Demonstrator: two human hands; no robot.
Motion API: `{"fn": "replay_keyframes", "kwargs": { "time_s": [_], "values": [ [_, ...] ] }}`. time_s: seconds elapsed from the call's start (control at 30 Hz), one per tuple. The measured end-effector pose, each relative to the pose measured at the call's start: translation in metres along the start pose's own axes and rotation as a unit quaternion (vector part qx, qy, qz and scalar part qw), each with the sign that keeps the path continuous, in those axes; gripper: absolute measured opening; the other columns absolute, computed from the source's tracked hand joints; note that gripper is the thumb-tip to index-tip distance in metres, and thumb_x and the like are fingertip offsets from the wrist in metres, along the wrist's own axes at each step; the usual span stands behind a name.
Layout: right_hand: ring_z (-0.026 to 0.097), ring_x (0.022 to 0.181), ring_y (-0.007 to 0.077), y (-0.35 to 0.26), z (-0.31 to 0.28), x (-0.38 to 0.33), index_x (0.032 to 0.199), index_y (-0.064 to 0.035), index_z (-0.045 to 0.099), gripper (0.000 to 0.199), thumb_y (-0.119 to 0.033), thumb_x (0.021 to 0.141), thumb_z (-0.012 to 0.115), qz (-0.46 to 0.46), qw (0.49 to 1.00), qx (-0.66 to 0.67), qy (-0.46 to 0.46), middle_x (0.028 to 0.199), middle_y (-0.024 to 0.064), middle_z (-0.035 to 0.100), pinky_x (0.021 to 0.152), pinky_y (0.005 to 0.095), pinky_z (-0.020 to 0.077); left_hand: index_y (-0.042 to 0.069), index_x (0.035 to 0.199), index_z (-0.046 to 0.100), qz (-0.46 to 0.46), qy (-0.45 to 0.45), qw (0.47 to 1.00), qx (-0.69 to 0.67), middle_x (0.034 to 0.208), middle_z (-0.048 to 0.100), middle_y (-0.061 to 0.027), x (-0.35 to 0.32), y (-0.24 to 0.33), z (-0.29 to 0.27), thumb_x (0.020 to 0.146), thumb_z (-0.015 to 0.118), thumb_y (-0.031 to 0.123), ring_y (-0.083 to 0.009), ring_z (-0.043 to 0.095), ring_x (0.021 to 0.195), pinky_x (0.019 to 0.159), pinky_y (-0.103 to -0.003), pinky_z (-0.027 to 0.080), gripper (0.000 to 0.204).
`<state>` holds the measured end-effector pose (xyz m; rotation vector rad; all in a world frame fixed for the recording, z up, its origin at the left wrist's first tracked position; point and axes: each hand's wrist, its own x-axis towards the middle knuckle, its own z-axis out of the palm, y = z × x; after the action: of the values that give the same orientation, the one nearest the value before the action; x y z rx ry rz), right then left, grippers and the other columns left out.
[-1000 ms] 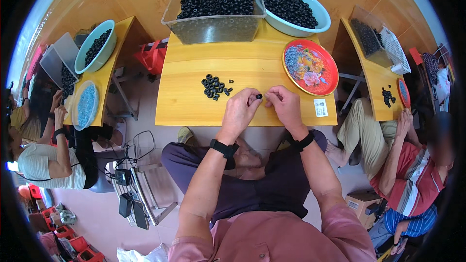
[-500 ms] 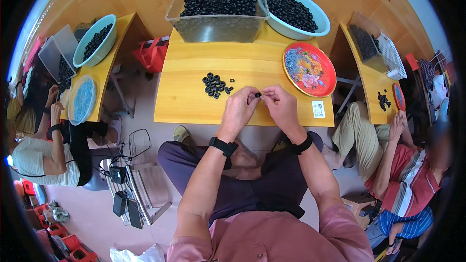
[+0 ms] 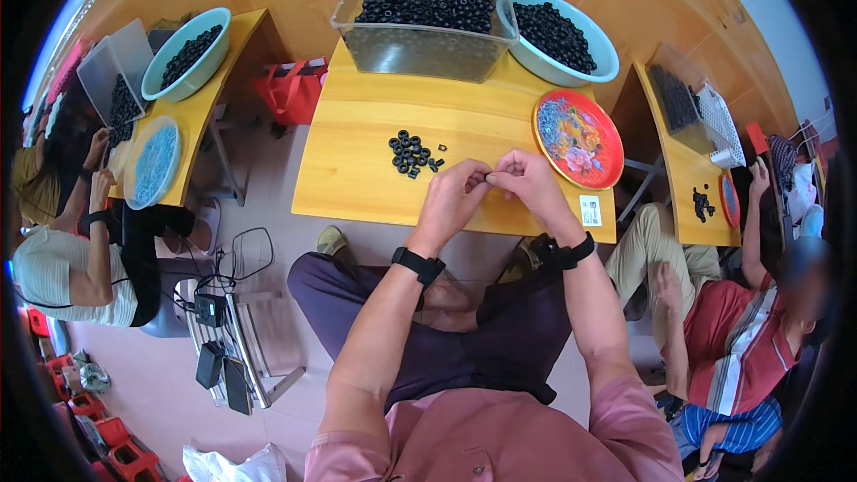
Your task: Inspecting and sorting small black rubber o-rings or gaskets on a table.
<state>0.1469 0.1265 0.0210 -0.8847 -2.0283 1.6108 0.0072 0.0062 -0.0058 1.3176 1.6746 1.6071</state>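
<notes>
Above the table's near edge, my left hand (image 3: 457, 201) and my right hand (image 3: 534, 186) meet, fingertips pinched together and touching. My left fingers are closed around a small black ring, now mostly covered by the fingers. Whatever the right thumb and finger pinch is too small to make out. Just left of my hands, a loose cluster of black rings (image 3: 411, 156) lies on the yellow table (image 3: 357, 192). A red round tray (image 3: 610, 148) with a flower pattern stands right of my hands, small bluish clear pieces heaped on its left part.
At the table's back stand a clear plastic bin (image 3: 428, 54) and a light blue basin (image 3: 607, 62), both full of black rings. A white label (image 3: 591, 211) sticks near the right corner. People work at side tables left and right. A metal stool (image 3: 254, 348) holds cables and devices.
The view has shifted slightly. My hands have turned in, and the black ring visible between them is now covered by fingers. The person at right has raised one hand and parted both.
</notes>
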Motion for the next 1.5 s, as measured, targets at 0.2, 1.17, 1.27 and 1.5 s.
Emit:
{"fn": "replay_keyframes", "kwargs": {
  "time_s": [0.2,1.17,1.27,1.5],
  "values": [
    [0.069,0.076,0.0234,-0.045,0.009,0.041,0.09,-0.0014,0.07,0.016,-0.015,0.082,0.074,-0.13,0.959,-0.25,0.025,0.083,0.0134,0.072,0.07,0.0361,0.0539,0.001,0.101,0.07,0.017,-0.037,0.998,0.044,0.084,0.072,-0.0149,0.0,-0.002,0.001,0.085,0.075,0.008,-0.0263,0.07,0.074,0.07,-0.036,0.056,0.018],
    [0.074,0.078,0.0146,-0.012,-0.01,-0.009,0.099,0.004,0.071,0.016,-0.008,0.088,0.07,-0.071,0.982,-0.172,0.024,0.086,0.0117,0.076,0.07,0.0281,0.0572,-0.001,0.104,0.071,-0.034,-0.003,0.998,0.059,0.081,0.069,-0.0125,0.003,0.004,0.0,0.084,0.075,0.005,-0.0199,0.065,0.07,0.068,-0.032,0.054,0.021],
    [0.074,0.083,0.0142,0.006,-0.009,-0.011,0.102,0.0041,0.07,0.017,-0.005,0.088,0.07,-0.072,0.994,-0.063,0.043,0.091,0.0129,0.076,0.073,0.0281,0.0575,-0.002,0.103,0.071,-0.008,-0.004,0.999,0.05,0.08,0.069,-0.0091,0.002,0.0,0.002,0.085,0.076,0.007,-0.0132,0.063,0.069,0.067,-0.028,0.053,0.021],
    [0.075,0.084,0.0168,0.012,0.0,-0.016,0.106,0.0035,0.07,0.017,-0.002,0.09,0.068,-0.076,0.994,-0.038,0.062,0.092,0.0144,0.076,0.074,0.0293,0.0581,-0.002,0.104,0.072,-0.018,0.004,0.998,0.063,0.082,0.07,-0.0098,0.002,-0.002,0.003,0.085,0.076,0.006,-0.0147,0.065,0.071,0.068,-0.029,0.054,0.021]
  ]
}}
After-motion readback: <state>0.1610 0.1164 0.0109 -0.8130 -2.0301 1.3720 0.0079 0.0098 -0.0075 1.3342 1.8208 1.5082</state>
